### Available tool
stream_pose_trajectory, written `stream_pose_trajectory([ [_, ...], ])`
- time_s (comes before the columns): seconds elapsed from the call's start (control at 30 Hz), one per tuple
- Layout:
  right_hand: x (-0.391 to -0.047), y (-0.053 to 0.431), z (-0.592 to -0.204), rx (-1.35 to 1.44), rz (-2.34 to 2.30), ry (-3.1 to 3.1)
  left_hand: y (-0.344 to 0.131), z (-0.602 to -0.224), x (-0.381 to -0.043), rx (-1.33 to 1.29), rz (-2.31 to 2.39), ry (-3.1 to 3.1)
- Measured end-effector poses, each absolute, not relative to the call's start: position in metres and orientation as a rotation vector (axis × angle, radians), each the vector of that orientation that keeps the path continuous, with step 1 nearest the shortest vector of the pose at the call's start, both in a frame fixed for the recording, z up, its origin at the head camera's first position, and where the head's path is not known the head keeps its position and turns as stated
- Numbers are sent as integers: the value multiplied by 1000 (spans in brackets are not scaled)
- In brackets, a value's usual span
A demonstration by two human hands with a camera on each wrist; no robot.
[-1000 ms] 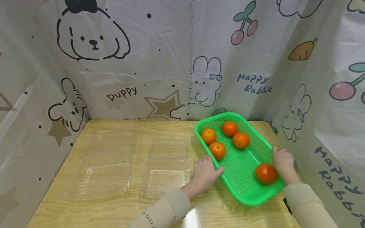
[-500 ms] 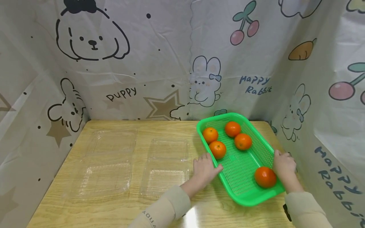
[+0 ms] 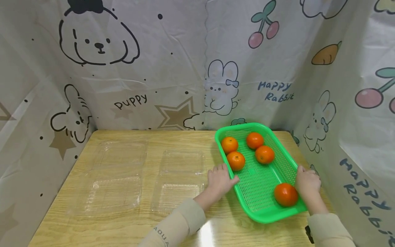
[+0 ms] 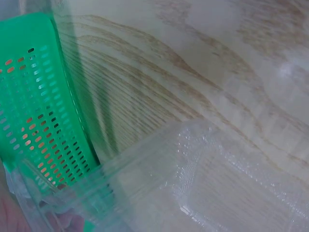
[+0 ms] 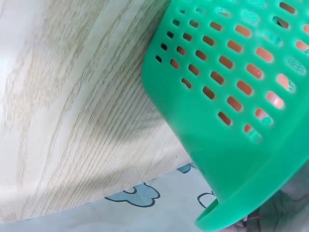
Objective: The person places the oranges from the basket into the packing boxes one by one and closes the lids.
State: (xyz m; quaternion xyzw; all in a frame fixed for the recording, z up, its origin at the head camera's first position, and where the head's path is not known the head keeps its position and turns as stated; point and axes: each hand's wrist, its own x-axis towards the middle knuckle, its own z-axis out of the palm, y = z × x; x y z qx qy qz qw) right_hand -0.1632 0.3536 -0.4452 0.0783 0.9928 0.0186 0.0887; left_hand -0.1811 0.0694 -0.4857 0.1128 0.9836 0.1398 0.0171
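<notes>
Gripping basket [image 3: 256, 193]: left hand [image 3: 219, 178], right hand [image 3: 308, 182], opposite sides
Fruit [image 3: 264, 154]: five inside
Basket: settling seems unfinished, release not done

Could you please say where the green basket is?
In the head view, the green basket is at the right side of the table, between the left hand and right hand.

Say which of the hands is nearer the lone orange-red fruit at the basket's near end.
Right. The right hand holds the green basket just right of the fruit; the left hand holds the opposite rim, farther away.
</notes>
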Motion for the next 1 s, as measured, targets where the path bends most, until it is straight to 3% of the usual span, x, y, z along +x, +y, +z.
stream_pose_trajectory([
  [1.0, -153, 337, -438, 286, -1, 2872, 55, -483, -200, 361, 455, 3021],
])
